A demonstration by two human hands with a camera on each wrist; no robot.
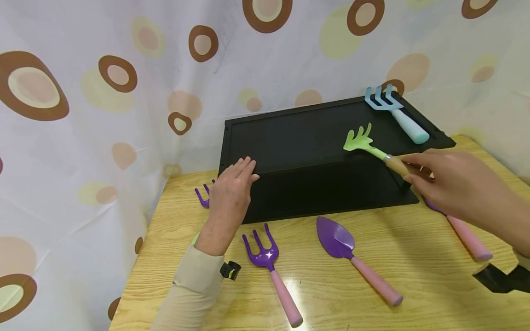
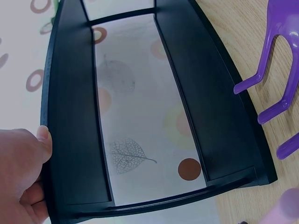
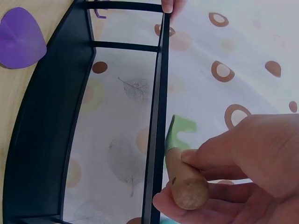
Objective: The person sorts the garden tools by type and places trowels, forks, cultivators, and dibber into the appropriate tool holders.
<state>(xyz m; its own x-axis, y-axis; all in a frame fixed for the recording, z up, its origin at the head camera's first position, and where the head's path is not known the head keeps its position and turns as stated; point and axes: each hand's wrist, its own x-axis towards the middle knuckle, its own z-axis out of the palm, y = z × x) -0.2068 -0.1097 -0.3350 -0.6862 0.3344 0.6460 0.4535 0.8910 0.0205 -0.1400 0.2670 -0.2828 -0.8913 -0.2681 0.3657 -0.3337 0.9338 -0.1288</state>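
Note:
A black two-tier rack (image 1: 290,138) stands on the table. My left hand (image 1: 232,197) holds its top board at the left front corner, thumb at the front edge. My right hand (image 1: 451,179) pinches the wooden handle of a small hand rake (image 1: 360,140) with a green, several-tined head. In the head view the rake head appears over the top board. A blue hand fork (image 1: 397,112) lies at the top board's right end, nearest my right hand. In the right wrist view the handle's rounded end (image 3: 191,193) is close beside the top board's edge.
In front of the rack lie a purple hand fork (image 1: 273,271) and a purple trowel (image 1: 356,262), both with pink handles. Another pink-handled tool (image 1: 469,236) lies at right. Purple tines (image 1: 203,197) show behind my left hand. A patterned curtain (image 1: 124,138) hangs behind the table.

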